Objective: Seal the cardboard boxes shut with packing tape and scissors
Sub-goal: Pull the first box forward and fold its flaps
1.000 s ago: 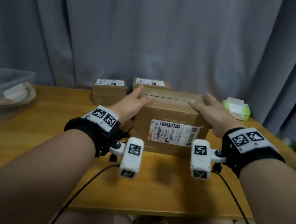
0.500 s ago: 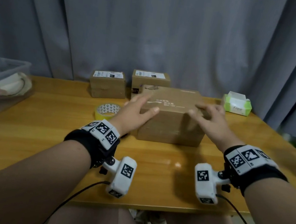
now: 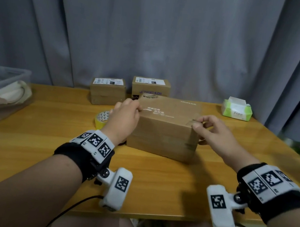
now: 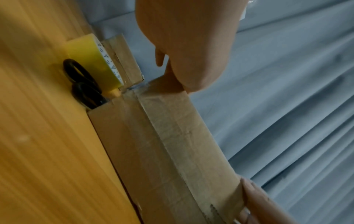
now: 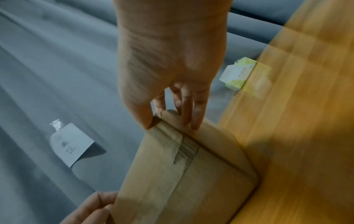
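Both hands hold the cardboard box (image 3: 164, 126) at centre table — left hand (image 3: 124, 118) gripping its left end, right hand (image 3: 210, 132) its right end, positioning it. Next move, by judgement: release and fetch the tape roll (image 3: 101, 118) and scissors (image 4: 84, 84), just left of the box.

Head cam sits up high, looking forward and down across the wooden table (image 3: 25, 154) toward the grey curtain (image 3: 155, 38); both forearms reach in from the bottom edge. Left wrist cam is super close, looking along the left hand (image 4: 187, 45) at the left end of the big brown cardboard box (image 4: 153, 144), with the yellow tape roll (image 4: 90, 60) and black-handled scissors (image 4: 82, 84) just beyond. Right wrist cam does the same along the right hand (image 5: 168, 68) at the box's other end, a bit blurry. All three share that box, table and curtain.
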Demonstrator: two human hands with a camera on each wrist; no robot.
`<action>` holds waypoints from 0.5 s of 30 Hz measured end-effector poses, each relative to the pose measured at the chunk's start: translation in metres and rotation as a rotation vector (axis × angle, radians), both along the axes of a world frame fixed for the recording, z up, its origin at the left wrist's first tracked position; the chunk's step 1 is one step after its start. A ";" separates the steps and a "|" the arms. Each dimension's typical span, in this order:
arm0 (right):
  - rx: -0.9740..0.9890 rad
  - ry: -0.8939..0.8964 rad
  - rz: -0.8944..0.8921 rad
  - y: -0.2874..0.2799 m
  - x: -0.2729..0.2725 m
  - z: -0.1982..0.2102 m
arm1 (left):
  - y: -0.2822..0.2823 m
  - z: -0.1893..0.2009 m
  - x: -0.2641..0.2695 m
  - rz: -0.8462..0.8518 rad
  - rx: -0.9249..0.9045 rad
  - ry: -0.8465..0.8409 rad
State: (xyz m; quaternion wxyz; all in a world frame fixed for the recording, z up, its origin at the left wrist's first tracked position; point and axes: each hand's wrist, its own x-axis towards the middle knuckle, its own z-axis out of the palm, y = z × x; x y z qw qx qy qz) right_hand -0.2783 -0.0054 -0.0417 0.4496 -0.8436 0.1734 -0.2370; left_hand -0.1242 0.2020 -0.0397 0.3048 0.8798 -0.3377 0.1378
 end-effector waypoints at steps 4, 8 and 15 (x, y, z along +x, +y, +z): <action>-0.120 0.143 0.168 0.001 -0.005 0.015 | -0.009 0.009 -0.024 -0.161 0.137 -0.088; -0.401 0.134 0.142 0.006 0.002 0.026 | -0.037 0.008 -0.054 -0.344 0.399 0.022; -0.324 0.413 0.282 -0.016 0.005 0.030 | -0.061 0.016 -0.047 -0.322 0.158 0.222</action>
